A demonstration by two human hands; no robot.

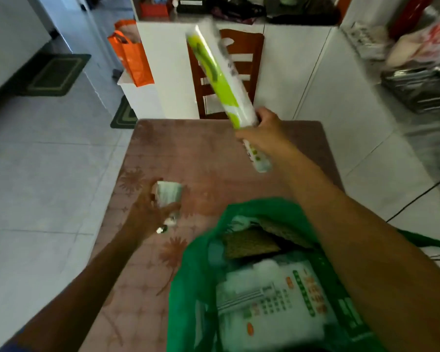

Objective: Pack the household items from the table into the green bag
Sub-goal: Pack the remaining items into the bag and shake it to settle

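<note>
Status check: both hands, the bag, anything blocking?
Right hand grips long green-white roll, raised above table. Left hand holds small white pack. Green bag open, partly filled. Nothing blocking its mouth.

This is a home, in or beside the kitchen. A floral-covered table [188, 153] stands on pale floor tiles [49, 161] with a wooden chair [241, 72] behind it. Doormats [55, 74] lie by a doorway, a metal dish rack [422, 90] sits right, and shopping bags [132, 59] hang nearby.
</note>
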